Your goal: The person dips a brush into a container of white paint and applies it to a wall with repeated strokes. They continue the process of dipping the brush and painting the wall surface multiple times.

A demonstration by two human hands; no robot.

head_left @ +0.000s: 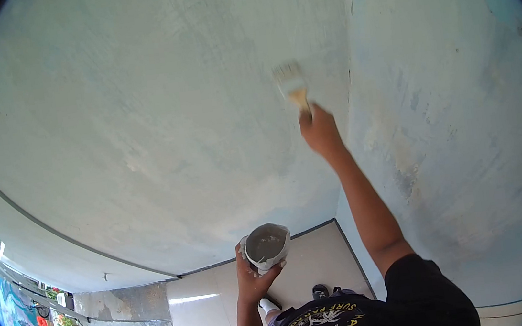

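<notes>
My right hand [320, 131] is raised high against the wall [157, 110], fingers clenched around the wooden handle of the paintbrush [291, 85]; the bristles touch the pale, patchy surface just left of the vertical corner [350, 80] where a second wall face [456, 106] begins. My left hand [251, 280] sits lower and nearer, fingers wrapped around a small cup [266, 246] lined with plastic and filled with grey paint, held roughly level above the tiled floor [300, 269]. My feet and dark shirt show at the bottom edge; a street scene with coloured items lies far below at the left. Risk assessment: the brush works above head height, so an overloaded brush would likely drip down the handle onto my fingers or onto the floor tiles. The cup has an open top, and attention fixed on the raised brush could let it tilt and spill. The loose plastic lining may slip within my grasp. A stroke carried too far right would probably cross the corner and mark the adjoining face.
</notes>
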